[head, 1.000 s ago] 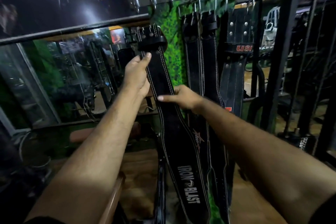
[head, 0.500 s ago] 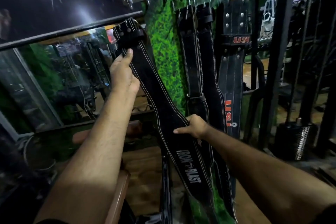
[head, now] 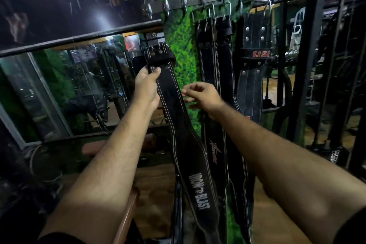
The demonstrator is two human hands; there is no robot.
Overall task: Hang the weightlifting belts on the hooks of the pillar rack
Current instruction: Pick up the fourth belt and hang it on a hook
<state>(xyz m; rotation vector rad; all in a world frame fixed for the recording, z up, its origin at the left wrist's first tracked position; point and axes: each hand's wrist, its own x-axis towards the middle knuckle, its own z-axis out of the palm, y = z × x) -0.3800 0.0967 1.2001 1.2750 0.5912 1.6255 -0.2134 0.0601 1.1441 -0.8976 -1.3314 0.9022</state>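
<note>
Iron Blast belt (head: 186, 144) gripped near its buckle by raised left hand (head: 147, 87), right hand (head: 204, 97) loosely open beside it, free hooks (head: 185, 4) above

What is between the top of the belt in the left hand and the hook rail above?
In the head view, only bare green pillar separates the belt from the hook rail.

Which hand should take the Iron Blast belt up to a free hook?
Left. The left hand already grips the Iron Blast belt below its buckle end, under the free hooks. The right hand is open, off the belt.
</note>
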